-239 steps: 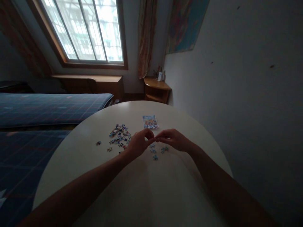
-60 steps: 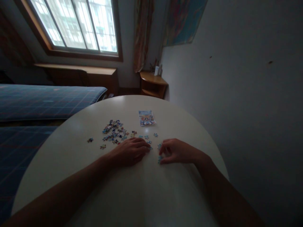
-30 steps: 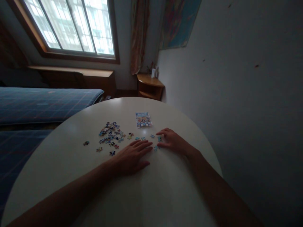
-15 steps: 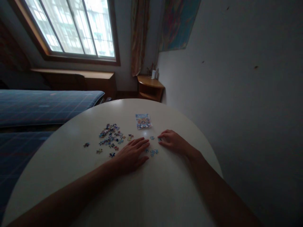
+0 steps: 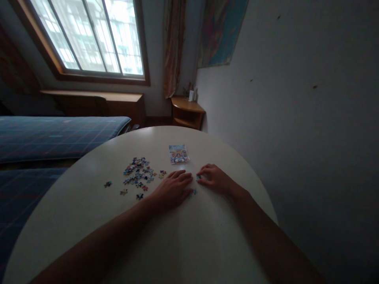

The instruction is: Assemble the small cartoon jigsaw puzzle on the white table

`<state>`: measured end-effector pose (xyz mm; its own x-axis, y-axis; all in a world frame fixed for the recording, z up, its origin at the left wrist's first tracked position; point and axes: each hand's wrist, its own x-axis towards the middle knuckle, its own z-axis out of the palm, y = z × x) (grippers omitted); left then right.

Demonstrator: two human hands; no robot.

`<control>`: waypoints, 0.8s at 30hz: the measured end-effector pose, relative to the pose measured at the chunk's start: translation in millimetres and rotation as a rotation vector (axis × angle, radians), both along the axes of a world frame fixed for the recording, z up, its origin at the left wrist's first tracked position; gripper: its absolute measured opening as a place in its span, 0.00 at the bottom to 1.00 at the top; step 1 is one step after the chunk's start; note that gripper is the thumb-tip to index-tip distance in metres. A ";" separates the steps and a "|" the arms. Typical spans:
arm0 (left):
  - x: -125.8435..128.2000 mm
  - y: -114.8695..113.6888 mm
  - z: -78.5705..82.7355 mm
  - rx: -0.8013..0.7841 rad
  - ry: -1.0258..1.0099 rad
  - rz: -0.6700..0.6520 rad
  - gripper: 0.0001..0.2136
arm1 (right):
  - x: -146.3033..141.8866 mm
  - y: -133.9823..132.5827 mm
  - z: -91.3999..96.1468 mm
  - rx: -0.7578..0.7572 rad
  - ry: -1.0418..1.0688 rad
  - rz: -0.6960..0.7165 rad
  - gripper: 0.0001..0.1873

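My left hand [image 5: 173,189] lies palm down on the white round table [image 5: 177,244], fingers stretched out to the right, covering some of the puzzle pieces beneath it. Beside its thumb, a few light blue puzzle pieces [image 5: 194,192] show on the tabletop. To the right, my right hand [image 5: 215,179] pinches a small blue puzzle piece [image 5: 198,178] between thumb and fingers, close to the left fingertips. A heap of mixed puzzle pieces [image 5: 138,171] spreads left of my left hand. Behind both hands rests a small colourful picture sheet [image 5: 178,154].
Loose puzzle pieces, one dark [image 5: 108,184] and one yellowish [image 5: 123,192], lie apart from the heap. A bed with a blue plaid cover [image 5: 59,136] stands left of the table. A wooden corner shelf [image 5: 188,104] is behind it, and a wall rises on the right.
My left hand has slid slightly right and now hides the piece that lay between the hands. The right hand keeps its pinch, nearly in place. The view has tilted slightly.
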<state>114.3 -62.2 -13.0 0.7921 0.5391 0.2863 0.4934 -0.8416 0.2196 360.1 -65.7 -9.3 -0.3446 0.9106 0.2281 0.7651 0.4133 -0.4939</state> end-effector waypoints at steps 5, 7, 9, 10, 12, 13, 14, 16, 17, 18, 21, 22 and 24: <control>-2.0 -1.1 -3.8 -0.022 -0.061 -0.008 0.13 | -1.4 -5.5 5.3 -0.032 0.011 0.037 0.13; 0.9 1.7 -6.6 -0.025 -0.104 0.028 0.11 | -3.1 -6.3 6.4 -0.036 0.004 0.040 0.13; 3.5 4.5 -8.9 -0.026 -0.147 0.061 0.10 | -5.3 -6.3 6.9 -0.036 -0.008 0.034 0.13; 4.2 5.4 -9.5 -0.029 -0.162 0.076 0.09 | -6.3 -6.1 7.1 -0.035 -0.012 0.029 0.13; 4.1 6.4 -9.5 -0.039 -0.172 0.102 0.07 | -7.0 -5.7 7.3 -0.033 -0.011 0.015 0.13; 3.4 6.5 -8.9 -0.044 -0.172 0.112 0.07 | -6.7 -5.6 7.6 -0.034 -0.006 0.009 0.14; 2.6 6.5 -8.1 -0.049 -0.171 0.124 0.07 | -5.8 -5.7 8.1 -0.036 0.001 0.009 0.14; 0.9 6.4 -6.5 -0.047 -0.172 0.150 0.07 | -3.1 -7.2 10.3 -0.034 0.022 0.021 0.14; 0.3 6.5 -5.8 -0.042 -0.171 0.162 0.07 | -1.7 -8.6 12.0 -0.033 0.033 0.031 0.13; -0.3 6.8 -5.3 -0.038 -0.169 0.171 0.07 | -0.8 -10.4 14.2 -0.030 0.041 0.041 0.12; -2.3 9.2 -4.7 -0.041 -0.167 0.177 0.07 | -2.2 -17.8 21.9 -0.035 0.048 0.076 0.09; -3.5 10.3 -4.5 -0.039 -0.177 0.174 0.07 | -4.3 -20.3 24.4 -0.041 0.045 0.094 0.09; -6.9 12.0 -3.8 -0.025 -0.201 0.144 0.07 | -10.2 -24.6 28.0 -0.050 0.028 0.127 0.10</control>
<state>107.4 -50.2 -16.7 0.6351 0.6514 0.4150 0.5523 -0.7586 0.3456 350.0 -90.3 18.7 -0.4522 0.8704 0.1949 0.6936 0.4805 -0.5368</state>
